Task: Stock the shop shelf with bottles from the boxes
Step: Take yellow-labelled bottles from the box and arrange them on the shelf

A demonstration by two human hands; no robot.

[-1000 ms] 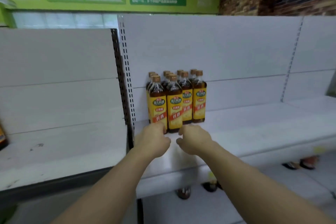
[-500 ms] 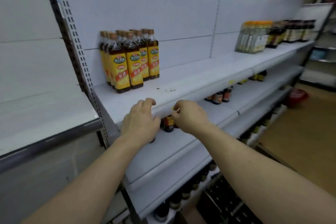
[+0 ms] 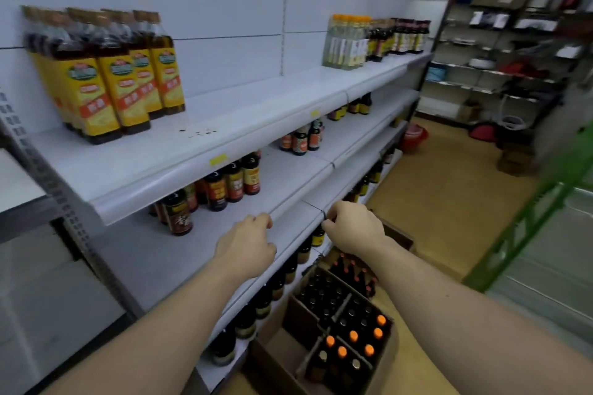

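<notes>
Fetching step, seemingly: left hand and right hand hover mid-frame, loosely curled, empty; the next move calls for reaching down into the box, lower centre, for bottles.

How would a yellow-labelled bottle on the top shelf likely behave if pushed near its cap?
Tall and narrow, a yellow-labelled bottle would probably tip rather than slide. Filled with dark liquid, it is likely heavy for its size.
</notes>
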